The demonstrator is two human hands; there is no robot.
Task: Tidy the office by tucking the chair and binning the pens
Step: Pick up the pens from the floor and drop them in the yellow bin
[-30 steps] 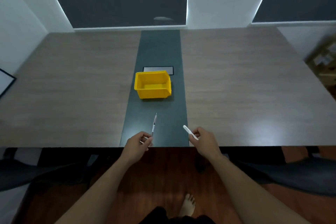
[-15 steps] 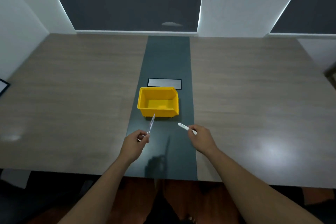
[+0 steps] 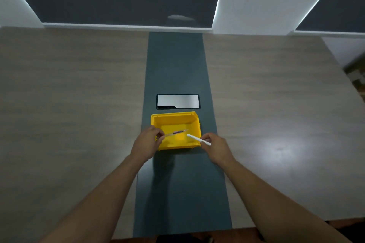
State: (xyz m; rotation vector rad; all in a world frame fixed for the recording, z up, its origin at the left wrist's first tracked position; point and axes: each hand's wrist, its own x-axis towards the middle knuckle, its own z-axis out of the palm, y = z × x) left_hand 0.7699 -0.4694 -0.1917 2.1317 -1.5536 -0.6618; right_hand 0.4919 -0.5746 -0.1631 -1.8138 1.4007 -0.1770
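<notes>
A yellow bin (image 3: 173, 119) stands on the dark centre strip of the table (image 3: 79, 104). My left hand (image 3: 147, 143) is at the bin's front left corner, shut on a clear pen (image 3: 176, 132) whose tip points right over the bin's inside. My right hand (image 3: 218, 148) is at the front right corner, shut on a white pen (image 3: 197, 139) that reaches left over the bin's front wall. The bin holds nothing else that I can see. No chair is in view.
A silver cable hatch (image 3: 177, 101) lies flush in the dark strip just behind the bin. Dark window blinds run along the far wall. The table's near edge is at the bottom of the view.
Both hands have moved forward from the table's near edge to the bin, carrying their pens. The pen tips now hang over the bin's inside. The view has moved closer over the table.
</notes>
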